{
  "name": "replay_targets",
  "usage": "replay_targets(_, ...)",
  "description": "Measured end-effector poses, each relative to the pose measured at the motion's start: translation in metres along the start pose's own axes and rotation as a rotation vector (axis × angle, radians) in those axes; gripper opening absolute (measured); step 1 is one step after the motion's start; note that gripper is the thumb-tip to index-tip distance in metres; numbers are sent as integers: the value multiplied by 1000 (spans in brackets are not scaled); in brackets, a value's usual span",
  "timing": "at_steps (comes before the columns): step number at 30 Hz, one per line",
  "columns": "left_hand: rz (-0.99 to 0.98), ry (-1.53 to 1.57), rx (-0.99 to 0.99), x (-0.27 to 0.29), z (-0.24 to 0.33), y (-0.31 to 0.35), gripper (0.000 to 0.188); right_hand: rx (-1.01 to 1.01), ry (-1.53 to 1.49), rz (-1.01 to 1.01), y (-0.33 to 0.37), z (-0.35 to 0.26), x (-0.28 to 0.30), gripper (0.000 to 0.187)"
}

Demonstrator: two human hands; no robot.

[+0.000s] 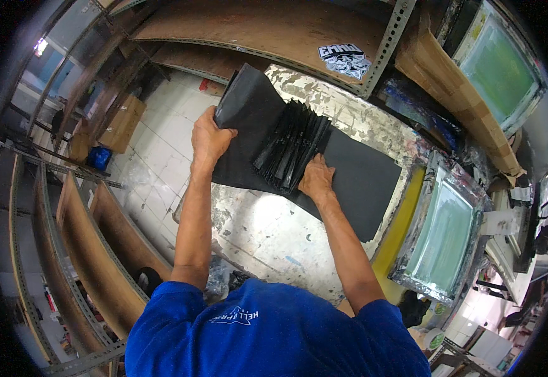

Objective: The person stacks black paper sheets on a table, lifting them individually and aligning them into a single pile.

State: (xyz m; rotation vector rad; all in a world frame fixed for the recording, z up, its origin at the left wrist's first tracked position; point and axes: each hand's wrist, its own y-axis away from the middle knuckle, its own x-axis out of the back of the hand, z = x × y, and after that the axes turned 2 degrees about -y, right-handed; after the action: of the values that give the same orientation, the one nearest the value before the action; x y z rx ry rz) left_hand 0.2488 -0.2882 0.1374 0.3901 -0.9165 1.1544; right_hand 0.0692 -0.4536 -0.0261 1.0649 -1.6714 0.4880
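Observation:
A wide black sheet (365, 182), its material unclear, lies across a paint-stained worktable (274, 232). Its left end (249, 94) is raised and hangs beyond the table's left side. My left hand (211, 139) grips that end by its edge, thumb on top and fingers behind. In the middle lies a fanned bundle of thin, dark, layered pieces (291, 146), edges overlapping like pleats. My right hand (317, 178) is closed at the bundle's right lower edge, fingers bent against it. What lies under those fingers is hidden.
Beyond the table stands a metal-framed shelf (255, 28) with a sticker (345, 60). Framed screens with green mesh (445, 220) are at the right, beside a cardboard sheet (456, 94). Wooden shelves (91, 239) line the left. A cardboard box (121, 124) is on the tiled floor.

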Motion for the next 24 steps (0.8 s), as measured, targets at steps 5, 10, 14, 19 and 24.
replay_targets(5, -48, -76, 33, -17, -15, 7, 42, -6, 4, 29, 3, -1, 17, 87)
replay_targets(10, -46, -115, 61, -35, -34, 13, 45, -199, 78, 14, 31, 29, 52, 105)
replay_targets(14, -18, -130, 61, -42, -43, 16, 45, -395, 81, -78, 47, 86, 64, 112)
replay_targets(19, -6, -52, 70, -18, -40, 1, 44, -393, 100, -121, 49, 103, 54, 119)
replay_targets(24, 39, 166, -48, 49, -21, -24, 42, -409, 141, -148, 44, 100, 56, 117)
